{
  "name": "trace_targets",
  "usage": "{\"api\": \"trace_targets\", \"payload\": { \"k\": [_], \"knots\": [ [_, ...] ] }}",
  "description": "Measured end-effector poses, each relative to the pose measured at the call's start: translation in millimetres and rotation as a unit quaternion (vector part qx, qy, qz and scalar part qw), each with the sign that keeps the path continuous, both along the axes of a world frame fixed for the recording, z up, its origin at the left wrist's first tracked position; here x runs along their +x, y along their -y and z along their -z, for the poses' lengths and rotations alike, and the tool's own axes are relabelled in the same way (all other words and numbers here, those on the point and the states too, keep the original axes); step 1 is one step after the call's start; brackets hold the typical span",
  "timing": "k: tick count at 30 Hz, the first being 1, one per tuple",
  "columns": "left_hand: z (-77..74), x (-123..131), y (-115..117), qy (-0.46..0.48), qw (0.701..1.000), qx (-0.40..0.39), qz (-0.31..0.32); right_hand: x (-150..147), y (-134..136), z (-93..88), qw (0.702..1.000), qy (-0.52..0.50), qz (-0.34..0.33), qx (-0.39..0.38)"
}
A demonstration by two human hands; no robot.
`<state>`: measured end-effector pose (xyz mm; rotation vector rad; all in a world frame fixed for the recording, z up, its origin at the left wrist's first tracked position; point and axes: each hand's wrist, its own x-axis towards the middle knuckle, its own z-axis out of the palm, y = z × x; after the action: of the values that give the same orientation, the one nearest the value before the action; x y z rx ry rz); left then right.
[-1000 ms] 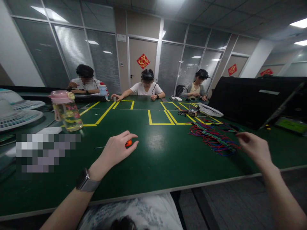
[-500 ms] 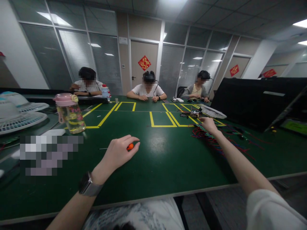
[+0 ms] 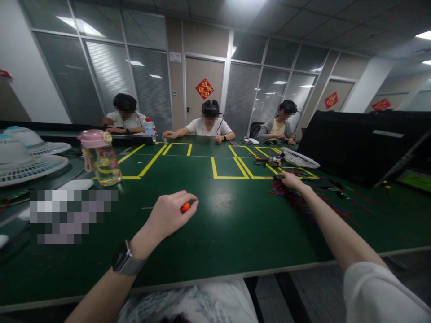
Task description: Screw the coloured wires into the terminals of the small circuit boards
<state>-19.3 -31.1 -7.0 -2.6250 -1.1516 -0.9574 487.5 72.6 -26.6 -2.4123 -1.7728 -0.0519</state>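
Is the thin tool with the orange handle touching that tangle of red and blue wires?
Apart. The head view shows the orange-handled tool at the left hand, with green tabletop between it and the red and blue wires.

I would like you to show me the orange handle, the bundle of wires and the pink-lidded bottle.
Orange handle (image 3: 185,207), head view: its exposed end.
Bundle of wires (image 3: 288,192), head view: its tangled strands.
Pink-lidded bottle (image 3: 105,162), head view: its clear body.
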Motion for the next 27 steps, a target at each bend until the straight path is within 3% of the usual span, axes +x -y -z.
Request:
{"api": "trace_targets", "payload": {
  "k": [27],
  "knots": [
    [3.8,0,-2,0.009,1.000,0.003,0.007,7,-10,1.9,0.999,0.026,0.028,-0.037]
  ]
}}
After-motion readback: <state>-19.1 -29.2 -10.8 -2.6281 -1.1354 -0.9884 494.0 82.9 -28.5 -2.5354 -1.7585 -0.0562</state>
